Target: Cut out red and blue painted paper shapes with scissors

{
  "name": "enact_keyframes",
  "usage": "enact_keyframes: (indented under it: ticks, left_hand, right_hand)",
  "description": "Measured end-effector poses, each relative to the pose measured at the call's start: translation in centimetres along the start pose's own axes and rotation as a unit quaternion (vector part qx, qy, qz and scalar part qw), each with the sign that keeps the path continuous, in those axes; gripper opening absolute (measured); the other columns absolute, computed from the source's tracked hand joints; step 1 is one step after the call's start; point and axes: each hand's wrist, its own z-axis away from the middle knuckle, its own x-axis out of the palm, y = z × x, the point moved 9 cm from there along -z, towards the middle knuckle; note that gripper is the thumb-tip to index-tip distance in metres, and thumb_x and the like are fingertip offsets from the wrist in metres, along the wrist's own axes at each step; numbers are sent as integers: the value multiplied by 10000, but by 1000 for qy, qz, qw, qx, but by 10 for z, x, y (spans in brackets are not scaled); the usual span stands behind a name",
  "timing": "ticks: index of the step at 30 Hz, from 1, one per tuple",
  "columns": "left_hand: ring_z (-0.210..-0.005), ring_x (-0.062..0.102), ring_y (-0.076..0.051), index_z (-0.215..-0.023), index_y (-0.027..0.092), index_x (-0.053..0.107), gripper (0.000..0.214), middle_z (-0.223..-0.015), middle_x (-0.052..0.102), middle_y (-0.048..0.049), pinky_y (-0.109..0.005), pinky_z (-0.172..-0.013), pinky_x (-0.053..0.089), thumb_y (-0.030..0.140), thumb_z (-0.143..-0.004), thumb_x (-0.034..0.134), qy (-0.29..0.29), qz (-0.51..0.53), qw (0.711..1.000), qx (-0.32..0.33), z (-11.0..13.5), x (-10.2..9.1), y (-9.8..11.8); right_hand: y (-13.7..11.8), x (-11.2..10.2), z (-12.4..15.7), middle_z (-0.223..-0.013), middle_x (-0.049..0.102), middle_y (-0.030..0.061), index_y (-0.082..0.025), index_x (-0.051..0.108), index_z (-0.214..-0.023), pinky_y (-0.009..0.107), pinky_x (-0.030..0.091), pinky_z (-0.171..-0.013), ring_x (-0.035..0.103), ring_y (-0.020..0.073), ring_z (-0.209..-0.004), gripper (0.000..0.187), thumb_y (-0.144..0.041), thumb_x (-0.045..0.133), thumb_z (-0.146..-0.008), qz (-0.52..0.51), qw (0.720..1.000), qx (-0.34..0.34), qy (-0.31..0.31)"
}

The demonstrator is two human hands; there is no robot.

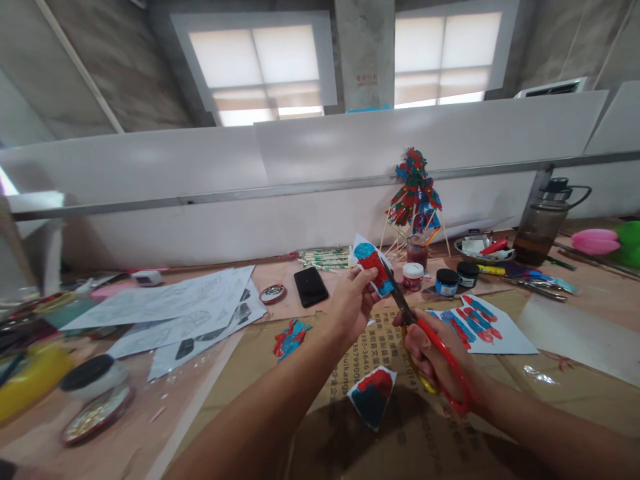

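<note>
Both are busy: the left hand (356, 297) is clamped on the paper (371, 259), the right hand (453, 337) on the scissors (403, 303), which meet the paper just right of the left hand; likely mid-cut, the next snip calls for steady paper

1. Far back, two windows (260, 57) flank a concrete pillar (365, 47), above white panels (320, 150) crossed by a metal rail (310, 183).
2. Left of centre lies a black phone (311, 287); a small round dish (273, 294) sits to its left.
3. Farther left, sheets of paper (175, 303) overlap – pale drawings on them.
4. Near left, a black-lidded jar (87, 375) stands beside a shallow round tin (97, 415) of shiny bits.
5. Far right, a bottle (540, 227) holds brown liquid – a metal bowl (481, 261) of odds and ends just left of it.
6. At the right edge, a pink object (595, 241) adjoins a green one (629, 243).
</note>
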Motion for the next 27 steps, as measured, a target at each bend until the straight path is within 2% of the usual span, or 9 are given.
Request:
enact_keyframes:
  ticks: [4, 9, 15, 21, 27]
  left_hand:
    - [-586, 615, -106, -702, 151, 606, 230, -688, 676, 2, -230, -587, 519, 177, -581, 799, 0, -6, 1000, -4, -1, -2, -2]
    - [-585, 610, -114, -706, 161, 600, 228, -704, 679, 7, -246, -565, 509, 190, -584, 790, 1, -14, 1000, -7, -3, -4, -1]
    - [-599, 618, -119, -733, 147, 640, 223, -682, 670, 6, -234, -573, 482, 207, -578, 788, 6, -22, 999, 23, -5, -5, 9]
    - [-590, 596, -105, -689, 142, 630, 187, -672, 664, 3, -223, -588, 468, 185, -579, 775, 17, -58, 998, 36, -7, -8, 9]
    - [-600, 597, -110, -715, 142, 644, 192, -693, 671, -2, -236, -602, 476, 196, -591, 780, 5, -66, 997, 39, -6, -7, 8]
  right_hand:
    - [2, -1, 0, -549, 370, -99, -204, 553, -952, 156, 235, -323, 296, 50, -377, 544, -700, 611, -735, -8, 1000, 21, 10]
    - [6, -2, 0, -561, 381, -94, -203, 562, -972, 146, 245, -318, 302, 46, -377, 534, -694, 599, -764, -4, 1000, 23, 12]
    - [10, 2, -2, -544, 334, -104, -195, 558, -990, 140, 243, -316, 264, 45, -386, 557, -719, 565, -802, 11, 1000, -15, -20]
    - [9, 1, -2, -590, 421, -75, -188, 567, -1060, 150, 303, -363, 357, 54, -415, 502, -651, 535, -869, 40, 998, -35, -37]
    - [8, -1, -3, -597, 440, -65, -188, 581, -1058, 159, 304, -361, 370, 63, -419, 501, -649, 525, -868, 59, 997, -33, -25]
